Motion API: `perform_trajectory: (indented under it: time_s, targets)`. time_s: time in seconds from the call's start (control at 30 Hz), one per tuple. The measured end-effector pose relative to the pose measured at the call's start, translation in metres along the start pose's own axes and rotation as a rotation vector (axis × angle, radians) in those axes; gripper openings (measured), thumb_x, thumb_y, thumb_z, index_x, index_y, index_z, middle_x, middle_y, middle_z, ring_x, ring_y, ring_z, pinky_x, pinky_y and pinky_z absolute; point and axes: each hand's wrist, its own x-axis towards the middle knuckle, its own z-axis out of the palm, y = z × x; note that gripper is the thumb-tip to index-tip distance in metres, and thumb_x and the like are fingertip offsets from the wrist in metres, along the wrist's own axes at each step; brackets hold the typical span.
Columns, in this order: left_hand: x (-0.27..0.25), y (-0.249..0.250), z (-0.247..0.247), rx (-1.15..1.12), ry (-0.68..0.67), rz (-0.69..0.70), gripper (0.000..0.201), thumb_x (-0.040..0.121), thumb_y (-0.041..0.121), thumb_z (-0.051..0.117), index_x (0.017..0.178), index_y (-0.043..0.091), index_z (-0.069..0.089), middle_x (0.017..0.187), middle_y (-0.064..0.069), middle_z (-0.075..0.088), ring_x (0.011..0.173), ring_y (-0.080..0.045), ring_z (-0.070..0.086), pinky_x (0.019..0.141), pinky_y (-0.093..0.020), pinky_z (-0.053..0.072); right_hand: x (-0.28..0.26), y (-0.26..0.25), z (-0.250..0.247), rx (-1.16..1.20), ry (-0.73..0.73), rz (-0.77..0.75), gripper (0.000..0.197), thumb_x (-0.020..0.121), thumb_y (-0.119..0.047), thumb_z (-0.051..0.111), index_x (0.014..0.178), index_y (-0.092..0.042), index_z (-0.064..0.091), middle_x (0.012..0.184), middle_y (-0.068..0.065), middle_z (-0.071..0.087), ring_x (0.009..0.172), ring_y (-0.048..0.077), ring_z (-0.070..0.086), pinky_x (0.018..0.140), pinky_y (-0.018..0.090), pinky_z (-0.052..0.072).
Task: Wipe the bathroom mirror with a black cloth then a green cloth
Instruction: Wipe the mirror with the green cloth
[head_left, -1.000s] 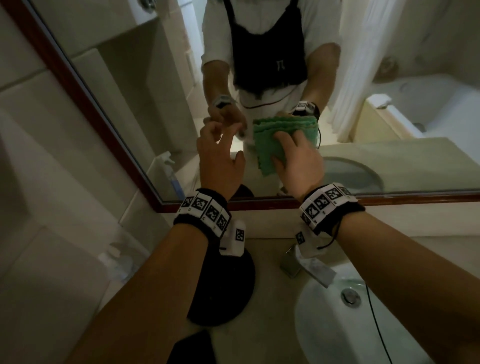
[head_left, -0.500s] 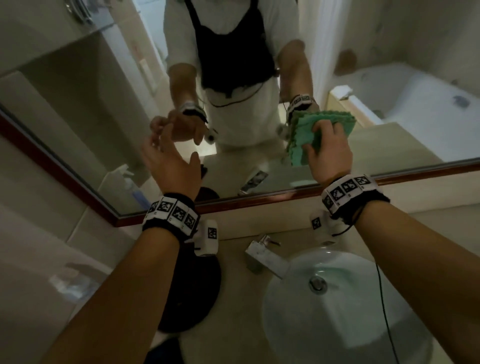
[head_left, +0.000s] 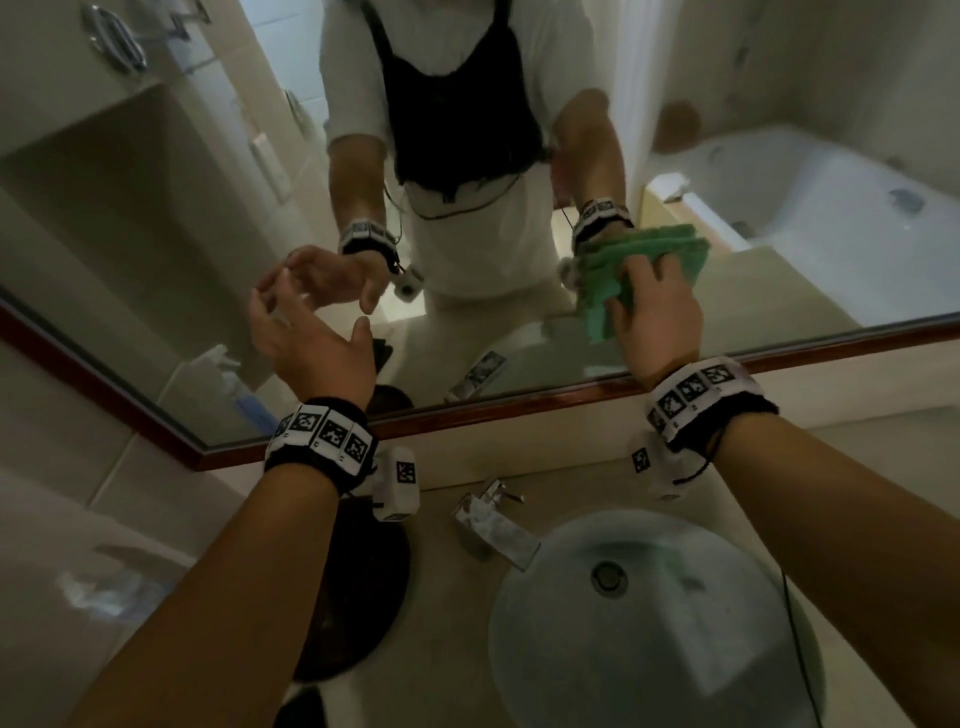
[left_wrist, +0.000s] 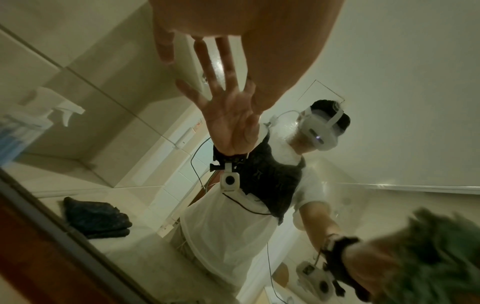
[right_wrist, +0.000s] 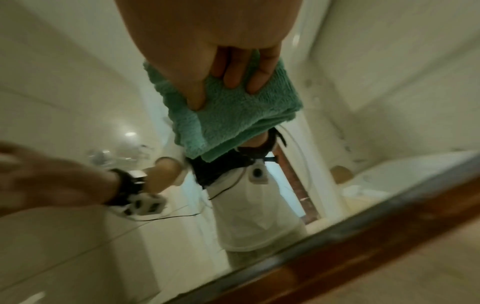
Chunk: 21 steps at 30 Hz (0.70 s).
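- Head view: right hand (head_left: 657, 322) pressed flat on folded green cloth (head_left: 602, 291), fingers extended over it, cloth held against mirror (head_left: 208, 234) low and right of centre, just above the red-brown frame (head_left: 519, 402).
- Left hand (head_left: 306, 338) raised near the glass, fingers spread and relaxed — nothing held; contact with the mirror not determinable.
- Black cloth (left_wrist: 96, 218), seen in reflection from the left wrist view, folded and lying on the counter, apart from both hands.
- Judged stage: black-cloth pass apparently finished, green-cloth pass under way; most of the glass likely left to cover.
- Below: tap (head_left: 493, 525) and basin (head_left: 519, 649).
- Unclear: streaks or wetness on the glass — not legible; upper mirror cut off; right wrist view blurred.
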Motion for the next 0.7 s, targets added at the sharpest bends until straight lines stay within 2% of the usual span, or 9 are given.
perform_trajectory:
  time_s: [0.1,0.2,0.27,0.37,0.43,0.5,0.6,0.7]
  targets:
    - [0.002,-0.007,0.001,0.003,0.000,0.024,0.085,0.080,0.030,0.079,0.148,0.017,0.030,0.158,-0.012,0.019,0.144,-0.028,0.025,0.113,-0.042,0.038,-0.001,-0.045,0.020,-0.010,0.003,-0.213,0.027,0.084,-0.026,0.065,0.109,-0.015,0.062,0.103,0.018,0.058,0.081,0.036,0.059,0.060,0.038,0.050]
    - [0.006,-0.015,0.001,-0.024,0.021,0.068,0.083,0.078,0.024,0.080,0.146,0.019,0.033,0.154,-0.011,0.022,0.140,-0.027,0.030,0.108,-0.042,0.044,-0.004,-0.091,0.041,-0.002,-0.018,-0.322,0.029,0.087,-0.033,0.059,0.112,-0.018,0.061,0.101,0.015,0.057,0.080,0.034,0.059,0.061,0.036,0.049]
    - [0.010,-0.018,0.003,-0.047,0.037,0.078,0.082,0.076,0.023,0.081,0.143,0.022,0.033,0.151,-0.009,0.024,0.137,-0.025,0.034,0.104,-0.040,0.048,-0.006,-0.102,0.048,0.010,-0.020,-0.349,0.030,0.090,-0.034,0.056,0.115,-0.018,0.061,0.102,0.015,0.056,0.082,0.033,0.059,0.063,0.035,0.048]
    - [0.010,-0.015,0.005,-0.065,0.044,0.057,0.082,0.076,0.024,0.080,0.143,0.024,0.032,0.152,-0.009,0.024,0.136,-0.025,0.037,0.104,-0.039,0.048,-0.005,-0.088,0.046,0.026,0.004,-0.366,0.029,0.093,-0.033,0.053,0.116,-0.018,0.062,0.102,0.014,0.058,0.082,0.034,0.061,0.061,0.035,0.051]
    - [0.007,-0.011,0.006,-0.058,0.055,0.046,0.083,0.077,0.024,0.080,0.144,0.022,0.032,0.153,-0.009,0.023,0.137,-0.023,0.035,0.109,-0.036,0.044,-0.004,-0.068,0.041,0.020,0.017,-0.333,0.026,0.093,-0.029,0.059,0.114,-0.016,0.064,0.100,0.015,0.060,0.078,0.035,0.061,0.057,0.034,0.049]
    - [0.002,-0.007,0.006,-0.032,0.052,0.023,0.084,0.078,0.023,0.080,0.147,0.019,0.032,0.156,-0.009,0.021,0.140,-0.021,0.029,0.114,-0.030,0.035,-0.005,-0.041,0.035,0.027,0.028,-0.259,0.027,0.089,-0.024,0.066,0.113,-0.012,0.063,0.101,0.017,0.061,0.075,0.037,0.062,0.054,0.033,0.046]
    - [-0.003,-0.005,0.008,-0.014,0.040,0.007,0.089,0.080,0.023,0.079,0.152,0.020,0.026,0.160,-0.010,0.015,0.146,-0.024,0.020,0.117,-0.028,0.027,-0.014,0.004,0.025,0.059,-0.016,-0.108,0.031,0.091,-0.025,0.062,0.118,-0.012,0.053,0.109,0.017,0.058,0.089,0.037,0.060,0.062,0.043,0.053]
    - [-0.005,-0.004,0.010,-0.012,0.058,0.017,0.091,0.080,0.025,0.080,0.152,0.019,0.025,0.161,-0.013,0.015,0.146,-0.027,0.019,0.114,-0.023,0.022,-0.023,0.037,0.020,0.034,-0.064,0.027,0.030,0.092,-0.026,0.062,0.116,-0.014,0.049,0.112,0.014,0.056,0.096,0.034,0.058,0.069,0.044,0.052]
